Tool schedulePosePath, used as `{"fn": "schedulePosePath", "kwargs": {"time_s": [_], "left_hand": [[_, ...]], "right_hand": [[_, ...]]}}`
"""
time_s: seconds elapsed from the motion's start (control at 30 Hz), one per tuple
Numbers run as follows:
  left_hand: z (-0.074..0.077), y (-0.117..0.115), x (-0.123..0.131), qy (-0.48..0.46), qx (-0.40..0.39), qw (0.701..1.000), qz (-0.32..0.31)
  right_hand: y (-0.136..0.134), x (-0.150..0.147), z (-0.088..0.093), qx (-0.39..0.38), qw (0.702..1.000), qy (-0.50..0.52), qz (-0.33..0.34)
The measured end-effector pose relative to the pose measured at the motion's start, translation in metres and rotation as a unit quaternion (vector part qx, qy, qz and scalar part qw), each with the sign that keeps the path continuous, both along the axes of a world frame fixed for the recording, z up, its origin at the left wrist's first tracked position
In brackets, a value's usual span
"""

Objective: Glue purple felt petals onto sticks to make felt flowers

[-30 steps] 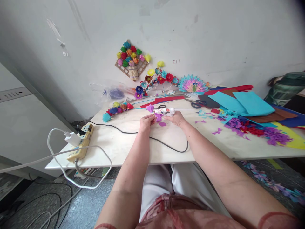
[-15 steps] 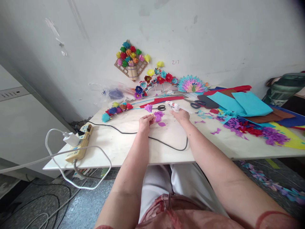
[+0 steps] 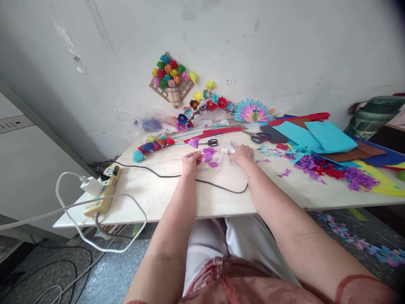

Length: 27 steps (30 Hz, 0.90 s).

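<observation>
My left hand [image 3: 190, 161] is closed in a pinch round the stem of a purple paper flower [image 3: 193, 143], which stands up above the fingertips. Just to the right of it, purple paper petals [image 3: 209, 154] lie on the table, with one flat petal [image 3: 213, 164] nearer to me. My right hand [image 3: 243, 154] is wrapped round a white glue gun [image 3: 227, 150], whose front end points left toward the petals. Much of the glue gun's body is hidden by the fingers. Small scissors [image 3: 212, 143] lie behind the petals.
A black cord [image 3: 218, 188] loops across the table [image 3: 171, 198] to a power strip [image 3: 103, 198] at the left. Finished paper flowers [image 3: 155, 145] lie back left. Larger scissors [image 3: 261, 137], coloured paper sheets [image 3: 332, 137] and cut scraps [image 3: 360, 177] cover the right side.
My right hand has closed round the glue gun and turned it, so its front end is now lower and points left. My left hand still holds the purple flower, nearly unmoved.
</observation>
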<state>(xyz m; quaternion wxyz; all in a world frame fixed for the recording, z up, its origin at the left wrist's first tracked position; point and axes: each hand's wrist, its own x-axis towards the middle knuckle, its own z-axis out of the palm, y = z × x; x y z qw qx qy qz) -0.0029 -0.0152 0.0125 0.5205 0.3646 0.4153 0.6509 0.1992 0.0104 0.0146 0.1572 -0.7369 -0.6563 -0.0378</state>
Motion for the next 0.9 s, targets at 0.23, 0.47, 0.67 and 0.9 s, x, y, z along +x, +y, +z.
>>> {"fn": "schedulePosePath", "kwargs": {"time_s": [0.23, 0.47, 0.67, 0.9], "left_hand": [[-0.003, 0.002, 0.001, 0.016, 0.008, 1.000, 0.006], [-0.004, 0.004, 0.001, 0.026, 0.001, 1.000, 0.015], [-0.004, 0.004, 0.002, 0.028, 0.004, 1.000, 0.014], [-0.005, 0.006, 0.002, 0.023, 0.002, 0.999, 0.021]], "right_hand": [[-0.013, -0.010, 0.010, 0.137, 0.990, -0.010, 0.022], [-0.027, -0.042, 0.011, 0.132, 0.941, -0.052, 0.307], [-0.037, -0.054, 0.014, 0.119, 0.925, -0.117, 0.341], [-0.044, -0.061, 0.018, 0.091, 0.918, -0.157, 0.352]]}}
